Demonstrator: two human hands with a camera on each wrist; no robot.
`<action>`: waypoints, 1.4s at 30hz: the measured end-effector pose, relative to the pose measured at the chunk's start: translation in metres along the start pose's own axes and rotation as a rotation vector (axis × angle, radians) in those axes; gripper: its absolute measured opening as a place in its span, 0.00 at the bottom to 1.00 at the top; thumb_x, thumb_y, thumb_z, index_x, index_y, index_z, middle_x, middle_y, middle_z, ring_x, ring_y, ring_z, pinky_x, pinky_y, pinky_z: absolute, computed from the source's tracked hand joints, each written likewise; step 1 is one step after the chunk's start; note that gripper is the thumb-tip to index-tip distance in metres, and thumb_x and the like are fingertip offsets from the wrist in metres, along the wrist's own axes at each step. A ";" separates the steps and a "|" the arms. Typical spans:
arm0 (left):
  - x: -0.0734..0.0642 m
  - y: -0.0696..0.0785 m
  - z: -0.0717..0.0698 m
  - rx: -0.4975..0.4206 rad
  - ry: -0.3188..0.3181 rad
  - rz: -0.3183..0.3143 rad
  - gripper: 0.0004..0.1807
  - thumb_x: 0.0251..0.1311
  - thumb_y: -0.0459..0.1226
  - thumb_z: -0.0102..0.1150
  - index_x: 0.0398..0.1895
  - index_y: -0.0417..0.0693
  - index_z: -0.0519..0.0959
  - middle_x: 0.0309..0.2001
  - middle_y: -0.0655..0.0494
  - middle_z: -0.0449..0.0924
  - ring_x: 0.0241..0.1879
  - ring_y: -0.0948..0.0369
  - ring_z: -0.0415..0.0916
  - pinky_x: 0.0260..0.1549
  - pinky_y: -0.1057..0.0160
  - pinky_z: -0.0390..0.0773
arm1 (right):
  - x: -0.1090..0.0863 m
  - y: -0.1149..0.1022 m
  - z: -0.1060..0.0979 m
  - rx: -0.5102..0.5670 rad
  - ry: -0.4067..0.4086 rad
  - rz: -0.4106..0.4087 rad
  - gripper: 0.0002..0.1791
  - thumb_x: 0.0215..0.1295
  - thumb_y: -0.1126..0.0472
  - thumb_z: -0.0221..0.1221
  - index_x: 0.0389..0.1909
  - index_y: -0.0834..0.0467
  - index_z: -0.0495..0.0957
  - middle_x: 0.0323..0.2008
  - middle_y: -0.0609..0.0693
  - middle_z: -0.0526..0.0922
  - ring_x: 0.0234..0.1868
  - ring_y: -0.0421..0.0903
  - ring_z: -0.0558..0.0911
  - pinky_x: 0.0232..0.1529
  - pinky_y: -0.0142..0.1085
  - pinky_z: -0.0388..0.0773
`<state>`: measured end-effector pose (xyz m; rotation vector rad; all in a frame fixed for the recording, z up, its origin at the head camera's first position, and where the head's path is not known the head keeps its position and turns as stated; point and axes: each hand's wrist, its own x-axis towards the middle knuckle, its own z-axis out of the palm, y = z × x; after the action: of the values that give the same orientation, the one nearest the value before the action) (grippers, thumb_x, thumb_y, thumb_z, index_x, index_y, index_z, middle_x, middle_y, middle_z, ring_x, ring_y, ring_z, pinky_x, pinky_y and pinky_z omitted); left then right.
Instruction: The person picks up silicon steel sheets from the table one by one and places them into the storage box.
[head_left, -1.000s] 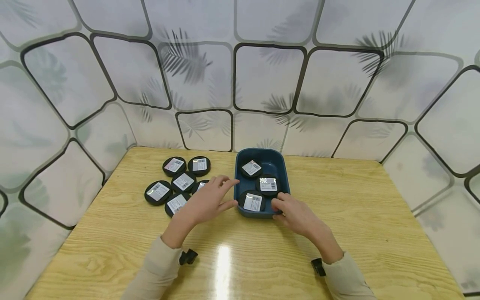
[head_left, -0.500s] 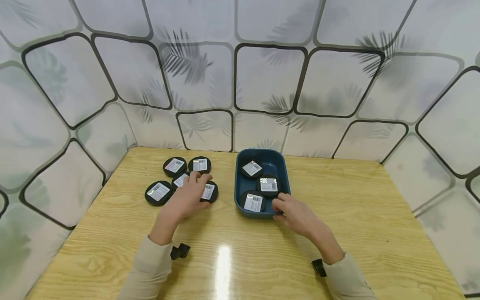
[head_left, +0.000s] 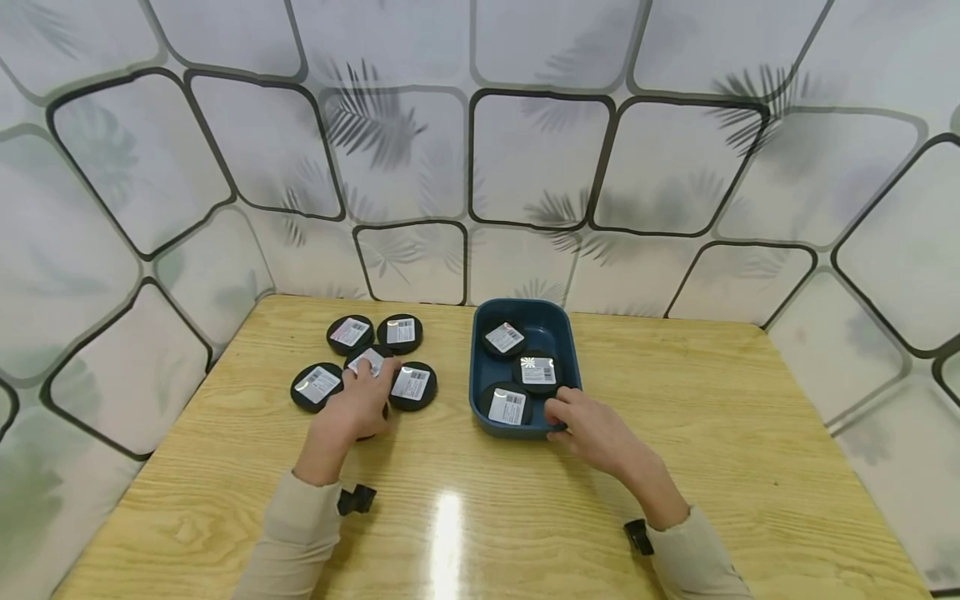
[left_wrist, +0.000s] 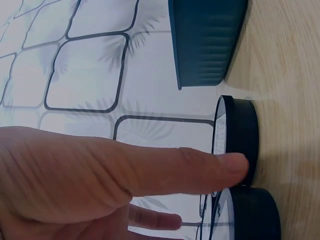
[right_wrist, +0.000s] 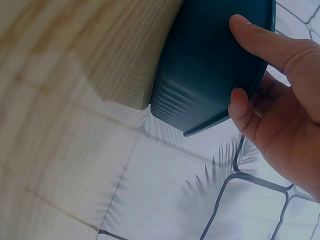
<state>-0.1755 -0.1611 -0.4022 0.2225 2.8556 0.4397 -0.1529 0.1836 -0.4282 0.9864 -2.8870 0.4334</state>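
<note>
My left hand [head_left: 351,415] reaches down over the nearest of several flat, round black containers with white barcode labels, covering most of it. In the left wrist view the thumb [left_wrist: 200,170] stretches out straight, beside that round black container [left_wrist: 257,215] and in front of another; a firm grip is not visible. Just right of the hand lies another labelled black container [head_left: 412,386]. My right hand [head_left: 596,429] pinches the near right corner of a dark blue plastic bin [head_left: 517,432], thumb against its outer wall [right_wrist: 200,65] and other fingers over the rim. Three black containers lie inside the bin, labels up.
More round black containers stand at the left: a left one [head_left: 316,386], a back left one [head_left: 349,333], a back right one [head_left: 400,332] and a middle one [head_left: 367,360]. The wooden table [head_left: 712,433] meets a patterned backdrop [head_left: 540,158] behind and at the sides.
My left hand has moved left from beside the bin to the group of black containers, and lowered over the nearest one. The right hand and the bin have stayed put.
</note>
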 end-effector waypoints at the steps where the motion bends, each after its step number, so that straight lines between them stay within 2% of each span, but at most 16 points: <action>1: 0.001 0.000 0.000 0.008 0.011 0.000 0.46 0.51 0.29 0.69 0.73 0.48 0.56 0.64 0.27 0.55 0.62 0.31 0.54 0.42 0.31 0.73 | 0.000 0.000 0.000 0.001 0.000 0.001 0.16 0.54 0.63 0.73 0.28 0.50 0.72 0.29 0.41 0.67 0.30 0.39 0.67 0.30 0.32 0.69; 4: 0.006 -0.002 0.003 0.052 0.059 0.027 0.47 0.52 0.32 0.71 0.74 0.48 0.56 0.66 0.27 0.55 0.65 0.31 0.53 0.50 0.27 0.67 | 0.000 0.000 0.000 0.003 0.001 0.003 0.16 0.53 0.63 0.73 0.28 0.50 0.72 0.29 0.41 0.67 0.30 0.39 0.67 0.30 0.32 0.69; 7: 0.010 -0.004 0.007 0.100 0.103 0.077 0.48 0.53 0.39 0.73 0.74 0.47 0.56 0.67 0.26 0.56 0.66 0.30 0.53 0.58 0.28 0.61 | 0.000 0.000 0.000 0.003 0.000 0.004 0.16 0.54 0.63 0.73 0.28 0.50 0.72 0.29 0.41 0.67 0.30 0.39 0.67 0.30 0.32 0.69; 10: 0.015 -0.005 0.011 0.130 0.136 0.118 0.47 0.55 0.44 0.72 0.75 0.47 0.57 0.67 0.28 0.57 0.67 0.31 0.54 0.62 0.30 0.57 | 0.000 0.000 0.000 0.001 0.003 0.006 0.16 0.54 0.62 0.73 0.28 0.50 0.72 0.29 0.41 0.67 0.30 0.39 0.67 0.29 0.32 0.68; 16: 0.026 -0.011 0.020 0.126 0.188 0.207 0.43 0.57 0.47 0.70 0.73 0.45 0.62 0.67 0.31 0.62 0.67 0.32 0.57 0.65 0.33 0.55 | -0.001 0.000 0.001 -0.002 0.011 0.010 0.16 0.53 0.62 0.73 0.27 0.50 0.72 0.29 0.41 0.67 0.30 0.39 0.67 0.29 0.32 0.68; 20: 0.031 -0.013 0.025 0.122 0.175 0.234 0.42 0.59 0.50 0.68 0.72 0.44 0.64 0.65 0.32 0.64 0.67 0.33 0.57 0.66 0.33 0.53 | -0.001 0.000 0.000 0.000 0.009 0.012 0.16 0.53 0.62 0.73 0.27 0.50 0.72 0.29 0.41 0.67 0.30 0.39 0.67 0.29 0.32 0.68; 32: 0.035 -0.016 0.029 0.134 0.112 0.224 0.42 0.58 0.52 0.68 0.72 0.47 0.65 0.67 0.36 0.65 0.67 0.35 0.57 0.67 0.32 0.50 | -0.002 0.000 0.000 0.011 0.007 0.005 0.16 0.54 0.63 0.73 0.27 0.50 0.72 0.29 0.41 0.67 0.30 0.39 0.66 0.29 0.31 0.68; 42: 0.037 -0.019 0.032 0.127 0.152 0.279 0.41 0.55 0.52 0.71 0.69 0.46 0.67 0.60 0.37 0.69 0.65 0.36 0.59 0.66 0.34 0.53 | -0.002 0.001 0.001 0.017 0.009 0.002 0.16 0.54 0.63 0.72 0.27 0.50 0.72 0.29 0.41 0.66 0.30 0.39 0.66 0.30 0.31 0.67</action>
<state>-0.2048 -0.1630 -0.4456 0.6432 3.0148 0.3388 -0.1523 0.1851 -0.4297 0.9813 -2.8815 0.4622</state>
